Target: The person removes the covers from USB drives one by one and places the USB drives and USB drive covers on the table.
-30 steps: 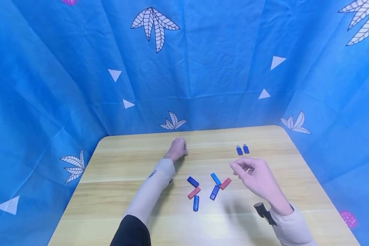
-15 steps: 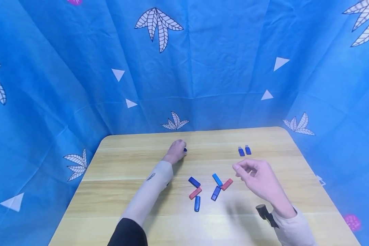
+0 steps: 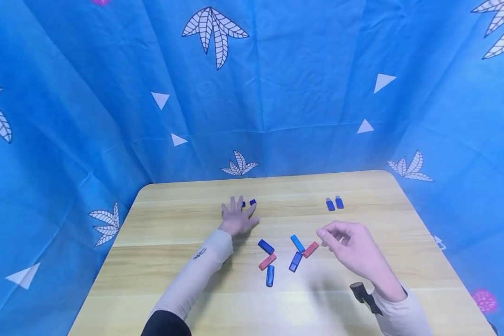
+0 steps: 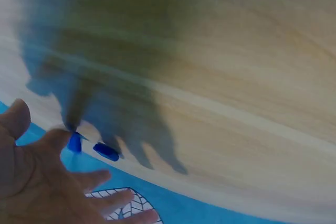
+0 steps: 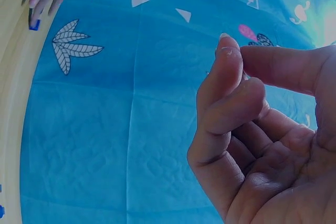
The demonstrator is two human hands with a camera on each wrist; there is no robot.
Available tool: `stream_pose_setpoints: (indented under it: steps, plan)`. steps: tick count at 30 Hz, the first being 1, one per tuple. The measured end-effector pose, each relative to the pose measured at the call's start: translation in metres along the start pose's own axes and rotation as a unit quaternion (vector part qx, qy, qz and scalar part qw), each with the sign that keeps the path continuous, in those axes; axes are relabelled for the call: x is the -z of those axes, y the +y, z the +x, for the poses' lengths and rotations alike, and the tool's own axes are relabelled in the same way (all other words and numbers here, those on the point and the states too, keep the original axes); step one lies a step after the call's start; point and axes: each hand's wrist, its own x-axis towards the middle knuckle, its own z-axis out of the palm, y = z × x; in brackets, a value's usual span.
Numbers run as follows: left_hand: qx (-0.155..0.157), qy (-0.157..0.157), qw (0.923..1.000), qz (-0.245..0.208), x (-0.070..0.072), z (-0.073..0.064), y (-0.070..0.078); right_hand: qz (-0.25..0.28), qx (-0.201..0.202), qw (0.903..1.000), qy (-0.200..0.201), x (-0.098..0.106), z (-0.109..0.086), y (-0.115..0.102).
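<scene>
My left hand (image 3: 236, 220) is over the back of the table, fingers spread and holding nothing. Two small dark blue pieces lie by its fingertips, one blue piece (image 3: 253, 202) beyond the index finger and another blue piece (image 3: 243, 204) partly hidden between the fingers. The left wrist view shows one blue piece (image 4: 106, 151) on the wood near the table's back edge. My right hand (image 3: 353, 242) hovers over the right side, fingers loosely curled and thumb tip meeting the index finger, with nothing visible between them. Beyond it lie two blue USB sticks (image 3: 330, 205) with pale connectors.
Mid-table lies a left group with a dark blue stick (image 3: 266, 246), a red stick (image 3: 267, 262) and a glossy blue stick (image 3: 270, 276). Beside it are a light blue stick (image 3: 297, 243), a red one and a blue one. A blue curtain (image 3: 302, 93) surrounds the wooden table (image 3: 143, 280).
My left hand has gone from curled fingers to spread ones and drawn back slightly, leaving two small blue pieces in view at its fingertips. My right hand stays nearly still.
</scene>
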Motion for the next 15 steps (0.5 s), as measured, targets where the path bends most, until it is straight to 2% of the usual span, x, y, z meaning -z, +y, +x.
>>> stream_pose_setpoints:
  steps: [3, 7, 11, 15]
  plan:
    - [-0.009, -0.014, 0.9998, -0.015, 0.008, -0.004, -0.004, 0.006, -0.003, 1.0, -0.004, 0.001, 0.001, 0.0]
    - [-0.011, -0.017, 0.9975, -0.068, 0.016, -0.002, -0.008, 0.008, -0.003, 0.9999, -0.006, 0.002, 0.002, 0.002]
    - [-0.003, -0.004, 0.9941, -0.108, 0.017, 0.017, -0.011, 0.007, -0.012, 0.9999, -0.005, 0.002, 0.001, 0.004]
    - [-0.001, -0.015, 0.9948, -0.101, 0.018, 0.029, -0.01, 0.012, -0.009, 0.9998, -0.012, 0.002, 0.001, 0.005]
